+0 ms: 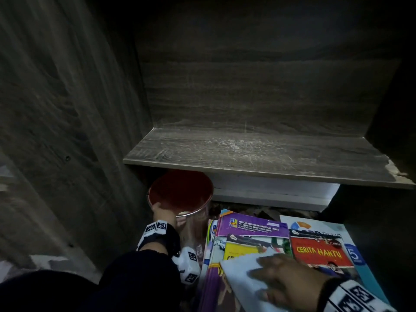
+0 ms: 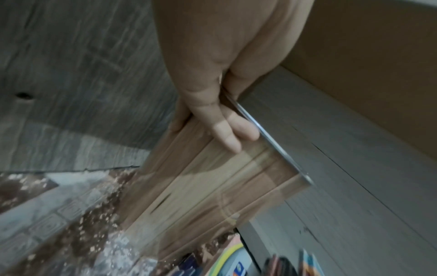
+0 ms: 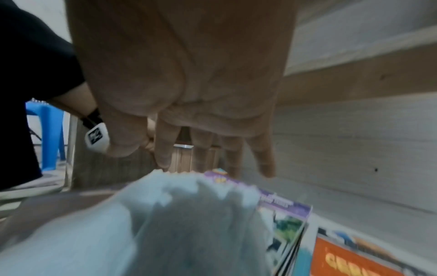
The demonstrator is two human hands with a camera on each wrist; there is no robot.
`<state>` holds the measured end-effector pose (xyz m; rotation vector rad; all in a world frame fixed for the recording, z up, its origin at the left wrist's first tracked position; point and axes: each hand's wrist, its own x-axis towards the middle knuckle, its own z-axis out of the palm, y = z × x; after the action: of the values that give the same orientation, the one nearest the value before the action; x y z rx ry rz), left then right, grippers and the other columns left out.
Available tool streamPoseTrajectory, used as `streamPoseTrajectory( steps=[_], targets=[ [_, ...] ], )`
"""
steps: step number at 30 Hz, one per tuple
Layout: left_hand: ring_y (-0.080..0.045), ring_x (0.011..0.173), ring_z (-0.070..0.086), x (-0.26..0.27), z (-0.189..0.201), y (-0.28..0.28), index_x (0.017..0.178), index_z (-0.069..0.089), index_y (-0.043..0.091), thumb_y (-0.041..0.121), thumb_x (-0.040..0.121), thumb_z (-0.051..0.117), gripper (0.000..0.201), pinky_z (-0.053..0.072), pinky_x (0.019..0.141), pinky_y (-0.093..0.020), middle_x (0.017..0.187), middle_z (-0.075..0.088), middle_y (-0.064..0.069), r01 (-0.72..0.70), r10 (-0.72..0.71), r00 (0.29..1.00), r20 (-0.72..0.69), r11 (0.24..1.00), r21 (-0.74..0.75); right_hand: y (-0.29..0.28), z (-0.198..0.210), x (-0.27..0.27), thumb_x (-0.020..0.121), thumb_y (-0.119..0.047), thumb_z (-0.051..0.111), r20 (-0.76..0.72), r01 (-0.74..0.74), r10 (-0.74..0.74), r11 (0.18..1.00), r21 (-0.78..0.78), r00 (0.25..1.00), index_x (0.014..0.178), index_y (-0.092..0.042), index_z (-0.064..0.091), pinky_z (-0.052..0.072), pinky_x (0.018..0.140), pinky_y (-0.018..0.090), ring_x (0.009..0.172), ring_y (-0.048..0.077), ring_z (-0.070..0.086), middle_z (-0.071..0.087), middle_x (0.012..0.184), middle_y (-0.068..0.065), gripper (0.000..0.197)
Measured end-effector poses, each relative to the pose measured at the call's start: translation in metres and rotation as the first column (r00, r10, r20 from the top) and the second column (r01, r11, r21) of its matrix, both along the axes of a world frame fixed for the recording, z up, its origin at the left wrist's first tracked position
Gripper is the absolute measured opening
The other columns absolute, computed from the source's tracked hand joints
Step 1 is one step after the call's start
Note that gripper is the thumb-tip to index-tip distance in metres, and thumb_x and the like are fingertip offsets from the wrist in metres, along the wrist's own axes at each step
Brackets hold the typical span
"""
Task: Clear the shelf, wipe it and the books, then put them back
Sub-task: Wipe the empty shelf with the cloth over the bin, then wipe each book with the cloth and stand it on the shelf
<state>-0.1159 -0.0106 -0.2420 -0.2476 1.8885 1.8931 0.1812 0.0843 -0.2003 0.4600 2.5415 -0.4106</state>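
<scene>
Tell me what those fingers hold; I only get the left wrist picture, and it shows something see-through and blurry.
Observer: The head view shows a clear plastic jar with a round red top; the left hand grips it near the rim.
Operator: And the other hand?
Observer: The right hand lies flat on a white cloth, which lies on a pile of colourful paperback books.
Operator: Anything on the shelf?
Observer: The grey wooden shelf board above the jar carries no books, only pale dusty marks.
</scene>
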Motion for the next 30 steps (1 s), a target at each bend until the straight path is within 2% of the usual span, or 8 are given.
streamPoseTrajectory(
  steps=[5, 8, 10, 13, 15, 21, 23, 30],
  targets=[
    [-0.034, 0.074, 0.068, -0.007, -0.006, -0.01, 0.151, -0.001, 0.037, 0.011, 0.104, 0.03, 0.062, 0.053, 0.067, -0.046, 0.139, 0.044, -0.017, 0.121, -0.126, 0.991, 0.045, 0.988, 0.096, 0.003, -0.021, -0.008, 0.045, -0.092, 0.029, 0.254, 0.067, -0.058, 0.997, -0.024, 0.965, 0.144, -0.057, -0.005, 0.009, 0.11, 0.069, 0.145, 0.04, -0.01, -0.022, 0.158, -0.002, 0.11],
    [-0.032, 0.073, 0.065, 0.0, 0.0, -0.021, 0.152, 0.003, 0.035, 0.022, 0.101, 0.043, 0.066, 0.053, 0.055, -0.033, 0.109, 0.062, -0.013, 0.198, -0.209, 0.976, -0.052, 0.965, -0.172, -0.006, -0.029, -0.011, 0.021, -0.102, 0.017, 0.286, 0.055, -0.043, 0.998, -0.031, 0.957, 0.144, -0.052, -0.015, 0.01, 0.108, 0.07, 0.144, 0.045, -0.011, -0.021, 0.158, 0.005, 0.136],
    [-0.039, 0.088, 0.063, 0.01, 0.003, -0.029, 0.151, 0.019, 0.017, 0.02, 0.098, 0.049, 0.061, 0.046, 0.069, -0.036, 0.108, 0.063, -0.022, 0.169, -0.278, 0.942, -0.187, 0.877, -0.449, -0.014, -0.033, -0.015, 0.015, -0.101, 0.007, 0.278, 0.07, -0.068, 0.998, 0.002, 0.958, 0.146, -0.045, -0.018, 0.011, 0.107, 0.069, 0.142, 0.049, -0.01, -0.022, 0.158, 0.009, 0.145],
    [-0.036, 0.102, 0.061, 0.041, 0.005, -0.038, 0.123, 0.047, 0.002, 0.021, 0.092, 0.055, 0.038, 0.046, 0.079, -0.029, 0.108, 0.063, -0.02, 0.188, -0.469, 0.844, -0.26, 0.713, -0.675, -0.026, -0.033, -0.021, 0.066, -0.091, 0.029, 0.277, 0.153, -0.172, 0.984, 0.092, 0.945, 0.15, -0.036, -0.016, 0.009, 0.111, 0.064, 0.141, 0.051, -0.008, -0.02, 0.158, 0.014, 0.109],
    [-0.025, 0.088, 0.058, 0.07, 0.007, -0.037, 0.095, 0.056, 0.001, 0.015, 0.093, 0.054, 0.015, 0.044, 0.065, -0.025, 0.088, 0.061, -0.013, 0.281, -0.641, 0.735, -0.221, 0.585, -0.761, -0.033, -0.035, -0.023, 0.087, -0.069, 0.043, 0.226, 0.221, -0.248, 0.966, 0.136, 0.942, 0.152, -0.031, -0.012, 0.012, 0.112, 0.061, 0.142, 0.05, -0.003, -0.014, 0.159, 0.015, 0.092],
    [-0.034, 0.107, 0.062, 0.129, 0.0, -0.03, 0.104, 0.065, -0.005, 0.004, 0.091, 0.046, 0.024, 0.048, 0.085, -0.036, 0.107, 0.066, -0.021, 0.506, -0.897, 0.438, -0.068, 0.308, -0.806, -0.054, -0.031, -0.035, 0.091, -0.061, 0.045, 0.177, 0.412, -0.433, 0.9, 0.144, 0.884, 0.151, -0.002, -0.003, 0.023, 0.113, 0.051, 0.141, 0.042, 0.022, 0.013, 0.155, 0.027, 0.097],
    [-0.035, 0.11, 0.06, 0.14, -0.002, -0.035, 0.102, 0.06, -0.006, 0.004, 0.094, 0.043, 0.021, 0.046, 0.077, -0.035, 0.093, 0.063, -0.019, 0.539, -0.923, 0.383, 0.03, 0.197, -0.819, -0.062, -0.032, -0.031, 0.094, -0.056, 0.045, 0.159, 0.484, -0.492, 0.871, 0.088, 0.856, 0.149, 0.004, 0.001, 0.02, 0.116, 0.046, 0.143, 0.038, 0.021, 0.016, 0.156, 0.022, 0.092],
    [-0.016, 0.058, 0.042, 0.155, -0.004, -0.038, 0.065, 0.05, 0.007, 0.009, 0.094, 0.049, 0.029, 0.034, 0.05, -0.023, 0.062, 0.037, -0.006, 0.69, -0.899, 0.427, 0.098, 0.254, -0.678, -0.056, -0.051, -0.009, 0.089, -0.072, 0.028, 0.129, 0.544, -0.556, 0.831, 0.116, 0.821, 0.148, 0.003, -0.014, 0.031, 0.11, 0.044, 0.135, 0.038, 0.035, 0.028, 0.149, 0.031, 0.104]
  ],
)
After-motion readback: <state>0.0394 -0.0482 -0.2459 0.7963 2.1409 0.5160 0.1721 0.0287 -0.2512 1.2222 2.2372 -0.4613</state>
